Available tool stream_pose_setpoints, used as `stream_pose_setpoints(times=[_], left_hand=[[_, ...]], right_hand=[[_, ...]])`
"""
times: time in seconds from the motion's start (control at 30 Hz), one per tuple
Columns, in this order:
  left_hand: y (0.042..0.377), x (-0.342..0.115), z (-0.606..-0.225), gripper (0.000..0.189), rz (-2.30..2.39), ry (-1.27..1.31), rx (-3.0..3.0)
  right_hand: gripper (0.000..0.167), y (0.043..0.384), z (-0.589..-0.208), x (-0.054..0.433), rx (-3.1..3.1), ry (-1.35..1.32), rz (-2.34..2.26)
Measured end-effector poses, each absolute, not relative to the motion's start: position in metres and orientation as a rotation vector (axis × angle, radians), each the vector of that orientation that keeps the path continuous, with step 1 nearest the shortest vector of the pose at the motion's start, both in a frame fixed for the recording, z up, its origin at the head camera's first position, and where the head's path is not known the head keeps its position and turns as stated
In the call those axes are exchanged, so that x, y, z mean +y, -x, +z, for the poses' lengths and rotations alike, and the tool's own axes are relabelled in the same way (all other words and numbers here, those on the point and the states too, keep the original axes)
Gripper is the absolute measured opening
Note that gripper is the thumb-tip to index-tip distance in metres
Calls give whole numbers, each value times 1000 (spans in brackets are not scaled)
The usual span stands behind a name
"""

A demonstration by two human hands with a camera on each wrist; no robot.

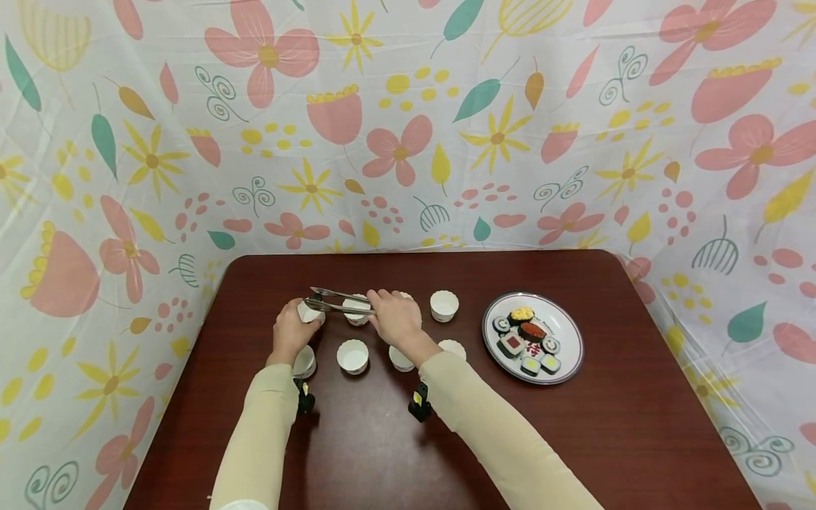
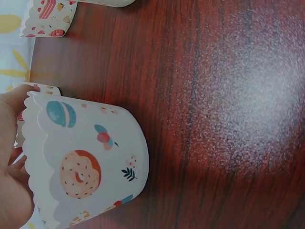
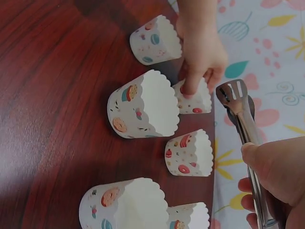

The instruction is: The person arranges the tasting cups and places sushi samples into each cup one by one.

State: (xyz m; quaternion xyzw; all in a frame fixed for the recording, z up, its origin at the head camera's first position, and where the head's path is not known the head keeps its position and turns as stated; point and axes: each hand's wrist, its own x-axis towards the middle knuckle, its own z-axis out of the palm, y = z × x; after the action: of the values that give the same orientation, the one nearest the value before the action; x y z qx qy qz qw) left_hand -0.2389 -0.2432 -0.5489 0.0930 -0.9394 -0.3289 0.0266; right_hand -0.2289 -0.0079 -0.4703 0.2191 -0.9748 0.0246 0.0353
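My left hand (image 1: 293,331) grips the far-left white paper baking cup (image 1: 310,312), its thumb against the printed side in the right wrist view. My right hand (image 1: 397,317) holds metal tongs (image 3: 251,136), their slotted tips over that cup. A small dark piece (image 1: 314,300) shows at the tips; its kind is hard to make out. In the left wrist view, a nearer cup (image 2: 102,152) with a doughnut print partly covers the left hand. More scalloped cups, such as this one (image 1: 353,356), stand in two rows around the hands.
A white plate (image 1: 569,366) with a dark rim stands to the right, bearing several toy-like sushi pieces (image 1: 532,331). Dark straps with small black devices (image 1: 419,402) sit at the wrists. A flowered cloth (image 1: 408,142) hangs behind the brown table (image 1: 370,453).
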Motion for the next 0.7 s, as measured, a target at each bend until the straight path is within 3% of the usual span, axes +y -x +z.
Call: stream_pose_setpoints(times=[0.7], left_hand=[[238, -243, -547, 65, -1011, -266, -2905]], right_hand=[[40, 232, -481, -27, -3099, -648, 20]])
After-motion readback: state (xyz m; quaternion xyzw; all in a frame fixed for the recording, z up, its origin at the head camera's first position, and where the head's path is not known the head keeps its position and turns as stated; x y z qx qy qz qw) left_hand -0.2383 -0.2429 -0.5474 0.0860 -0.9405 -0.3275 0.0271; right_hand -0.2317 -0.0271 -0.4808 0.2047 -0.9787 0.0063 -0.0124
